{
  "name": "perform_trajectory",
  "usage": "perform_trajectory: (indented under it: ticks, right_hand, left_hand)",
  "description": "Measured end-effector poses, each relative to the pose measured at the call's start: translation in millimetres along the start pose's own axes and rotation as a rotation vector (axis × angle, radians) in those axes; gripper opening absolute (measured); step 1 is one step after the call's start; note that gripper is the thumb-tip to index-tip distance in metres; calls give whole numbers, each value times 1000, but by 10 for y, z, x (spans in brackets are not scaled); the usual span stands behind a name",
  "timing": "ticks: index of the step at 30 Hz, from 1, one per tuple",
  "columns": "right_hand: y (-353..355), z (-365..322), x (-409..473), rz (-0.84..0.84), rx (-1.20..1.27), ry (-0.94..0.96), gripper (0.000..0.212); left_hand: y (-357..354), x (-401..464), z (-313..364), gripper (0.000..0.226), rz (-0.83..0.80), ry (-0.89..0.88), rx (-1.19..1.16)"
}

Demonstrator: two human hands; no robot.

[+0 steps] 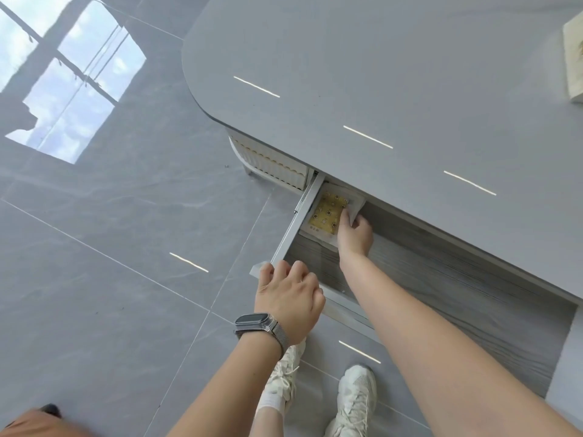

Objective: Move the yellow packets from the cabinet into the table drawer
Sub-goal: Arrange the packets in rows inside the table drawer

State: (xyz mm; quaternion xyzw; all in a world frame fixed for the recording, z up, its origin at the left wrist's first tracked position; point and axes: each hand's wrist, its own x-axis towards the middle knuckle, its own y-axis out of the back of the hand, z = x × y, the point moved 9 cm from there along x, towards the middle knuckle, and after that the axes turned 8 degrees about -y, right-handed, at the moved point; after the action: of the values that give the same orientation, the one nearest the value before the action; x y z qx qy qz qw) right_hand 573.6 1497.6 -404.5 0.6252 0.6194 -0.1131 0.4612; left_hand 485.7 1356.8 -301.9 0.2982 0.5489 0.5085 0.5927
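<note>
Table drawer (441, 285): pulled open beneath grey tabletop (378, 74), wood-grain floor bare save one item. Yellow packet (326, 212): flat in drawer's far left corner, against the side rail, far end tucked just under tabletop edge; yellow printed panel inside a pale border. Right hand (355, 236): reaching into drawer, fingers curled onto packet's right edge, seemingly pinching the pale margin there. Left hand (287, 294): at drawer's near left corner, fingers bent over the front rim, apparently steadying it; wristwatch (260, 326) on that wrist. Handling, by judgement: thin, light, limp sachet, likely slick film; prone to sliding or folding; best taken by sealed border, thumb over, fingers under, not by printed middle. Pale box (574, 61): on tabletop, well apart from drawer, partly out of view
</note>
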Motion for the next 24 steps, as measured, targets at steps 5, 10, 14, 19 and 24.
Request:
perform_trajectory:
  ticks: [5, 10, 14, 19, 24]
  right_hand:
    - [13, 29, -3, -43, -78, 53, 42]
    - [49, -18, -9, -102, -100, 44, 50]
    - [205, -27, -165, -199, -146, 41, 67]
    - [682, -34, -365, -260, -303, 107, 51]
    - [1217, -137, -637, -320, -558, 170, 39]
  left_hand:
    - [6, 4, 25, 80, -151, 13, -77]
    - [9, -2, 17, 88, -182, 15, -77]
    - [-32, -27, 15, 64, -287, 51, -44]
    - [214, -91, 100, 43, -260, 121, -128]
    - [631, -152, 323, 53, -297, 118, -102]
